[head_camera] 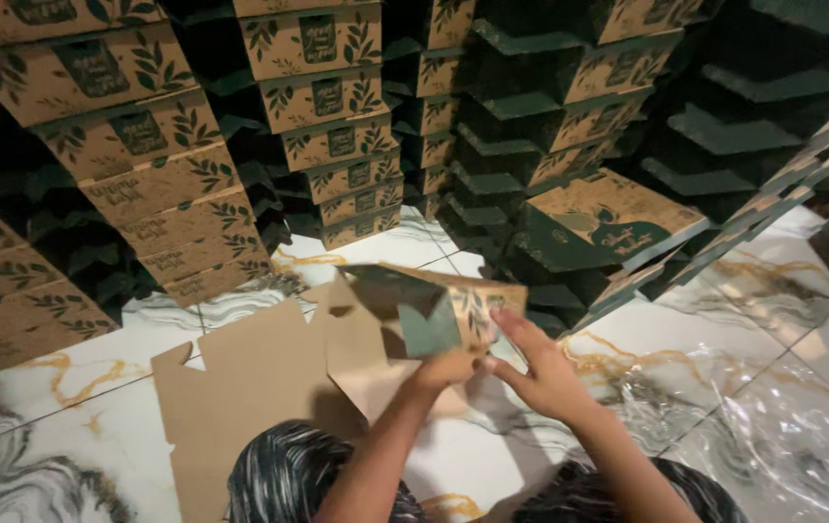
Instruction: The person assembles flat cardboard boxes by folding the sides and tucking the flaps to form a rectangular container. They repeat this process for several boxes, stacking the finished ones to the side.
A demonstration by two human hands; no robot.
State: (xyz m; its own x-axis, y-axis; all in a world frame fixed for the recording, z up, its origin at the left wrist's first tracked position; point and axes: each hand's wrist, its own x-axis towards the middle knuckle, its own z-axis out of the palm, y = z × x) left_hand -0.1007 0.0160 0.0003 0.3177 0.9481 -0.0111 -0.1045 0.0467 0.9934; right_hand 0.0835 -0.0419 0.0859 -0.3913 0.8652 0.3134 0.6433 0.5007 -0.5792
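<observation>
A flat brown cardboard box blank (269, 387) with green leaf print lies partly folded over my knees and the marble floor. Its front part (424, 310) is raised and bent into shape. My left hand (448, 368) grips the lower edge of that raised part from below. Beside it my right hand (540, 373) has its fingers spread, and they press against the right edge of the fold.
Tall stacks of folded brown and green boxes (327, 107) stand in rows across the back and left. One finished box (608, 228) leans at the front of the right stack. Clear plastic wrap (782, 436) lies on the white marble floor (56, 378) at the right.
</observation>
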